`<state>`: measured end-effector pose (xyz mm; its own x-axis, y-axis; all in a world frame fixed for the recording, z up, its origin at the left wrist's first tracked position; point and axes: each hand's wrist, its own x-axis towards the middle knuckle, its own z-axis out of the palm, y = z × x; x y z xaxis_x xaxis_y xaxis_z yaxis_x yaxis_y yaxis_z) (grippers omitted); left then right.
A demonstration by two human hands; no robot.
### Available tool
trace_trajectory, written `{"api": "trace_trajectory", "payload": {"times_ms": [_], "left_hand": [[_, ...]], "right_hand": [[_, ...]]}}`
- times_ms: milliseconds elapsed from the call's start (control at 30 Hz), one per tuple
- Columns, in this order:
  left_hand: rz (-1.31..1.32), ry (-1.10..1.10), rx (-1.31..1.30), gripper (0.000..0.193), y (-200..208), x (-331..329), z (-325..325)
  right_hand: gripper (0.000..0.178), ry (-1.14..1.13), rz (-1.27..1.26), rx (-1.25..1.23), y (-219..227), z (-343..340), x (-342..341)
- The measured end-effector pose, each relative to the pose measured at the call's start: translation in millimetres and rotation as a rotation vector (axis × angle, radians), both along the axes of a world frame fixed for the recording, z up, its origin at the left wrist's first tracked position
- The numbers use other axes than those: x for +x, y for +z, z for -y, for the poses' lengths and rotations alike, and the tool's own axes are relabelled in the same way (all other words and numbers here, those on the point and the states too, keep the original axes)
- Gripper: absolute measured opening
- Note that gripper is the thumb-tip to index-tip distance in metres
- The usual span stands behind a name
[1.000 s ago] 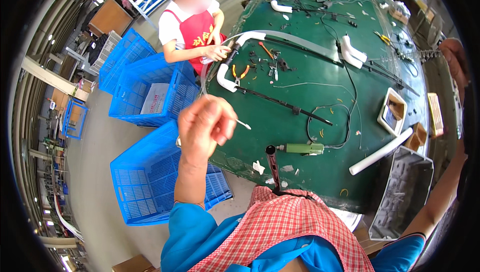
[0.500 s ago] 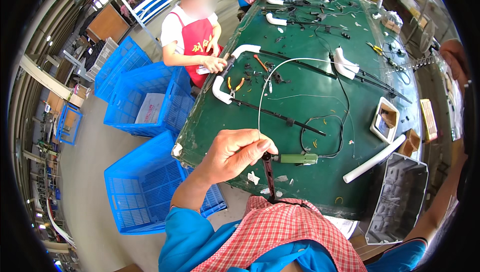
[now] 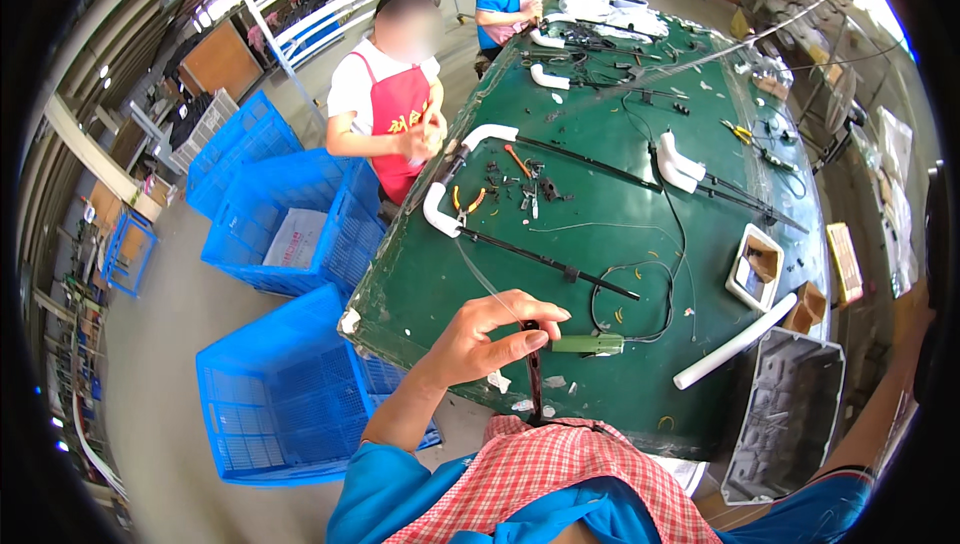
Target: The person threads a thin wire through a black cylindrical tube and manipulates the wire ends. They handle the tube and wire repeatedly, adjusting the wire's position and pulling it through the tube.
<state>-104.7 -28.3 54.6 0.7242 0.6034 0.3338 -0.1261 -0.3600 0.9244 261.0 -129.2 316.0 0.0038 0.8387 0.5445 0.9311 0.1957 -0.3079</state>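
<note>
Near the front edge of the table, my left hand (image 3: 490, 339) has its thumb and fingers closed around the upper end of a dark, slim tube (image 3: 534, 384). The tube stands upright against my checked apron. A thin pale wire (image 3: 485, 284), blurred, runs from these fingers up and to the left. Just right of the fingertips lies a green-handled tool (image 3: 590, 345). My right forearm (image 3: 900, 369) stretches up the right rim, with its hand out of the picture.
White bent pipes (image 3: 442, 212) with black rods lie on the green table (image 3: 480, 304). Orange-handled pliers (image 3: 467, 206) and small black parts lie nearby. A grey bin (image 3: 785, 419) stands right, blue crates (image 3: 285, 394) left. Two people work along the table's left side.
My right hand has left the view at the right rim. The wire's high arc over the table is gone; it now trails left, blurred. My left hand stays at the tube's top.
</note>
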Motion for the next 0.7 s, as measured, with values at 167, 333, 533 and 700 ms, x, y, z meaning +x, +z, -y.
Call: {"api": "trace_trajectory", "payload": {"times_ms": [167,333,533,700], "left_hand": [[0.191,-0.067,-0.201,0.032,-14.6,5.3,8.3],[0.178,-0.094,-0.313,0.033,-16.9,4.6,18.2],[0.203,-0.195,-0.452,0.034,-27.5,8.8,28.0],[0.203,-0.144,-0.462,0.034,-24.5,1.8,35.4]], "right_hand": [[0.019,0.046,0.050,-0.073,8.9,-13.2,-24.0],[0.021,0.141,0.086,-0.157,22.0,-35.2,-56.6],[0.024,0.266,0.110,-0.350,28.8,-60.5,-109.4],[0.013,0.683,0.031,-0.532,-17.6,-85.2,-160.9]]}}
